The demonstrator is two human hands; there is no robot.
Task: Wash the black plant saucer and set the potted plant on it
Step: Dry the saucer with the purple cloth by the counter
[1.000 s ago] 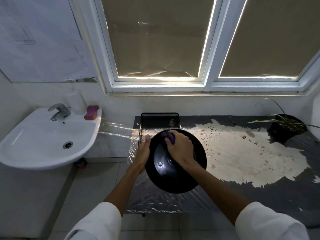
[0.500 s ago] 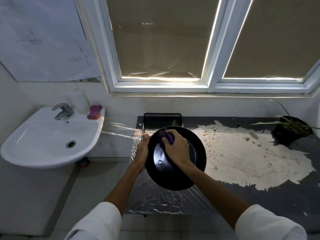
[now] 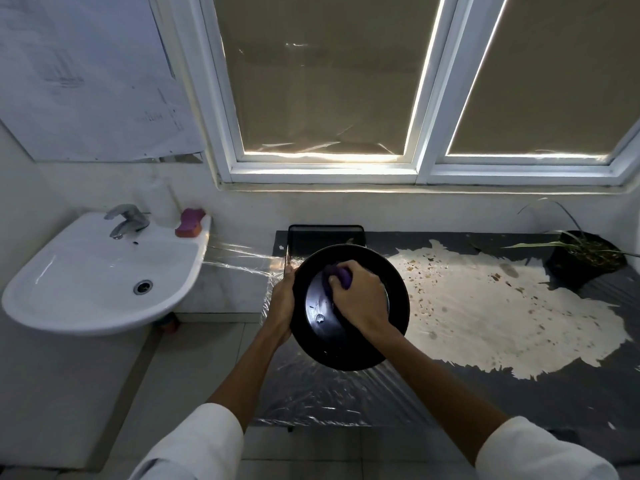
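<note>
The round black plant saucer [image 3: 346, 351] is held up above the table's left end, tilted with its glossy inner face toward me. My left hand [image 3: 282, 303] grips its left rim. My right hand [image 3: 360, 299] presses a purple sponge [image 3: 341, 275] against the upper middle of the saucer. The potted plant [image 3: 585, 259], a black pot with thin green leaves, stands at the table's far right corner, well apart from both hands.
A white wall sink [image 3: 97, 278] with a tap [image 3: 126, 218] is at the left; a second purple-and-orange sponge [image 3: 189, 223] lies on its rim. A black tray [image 3: 325, 237] lies behind the saucer. The table [image 3: 519, 393] carries dark plastic sheeting and a pale, speckled patch.
My right hand with the sponge has shifted slightly across the saucer's face. The saucer stays held at about the same place.
</note>
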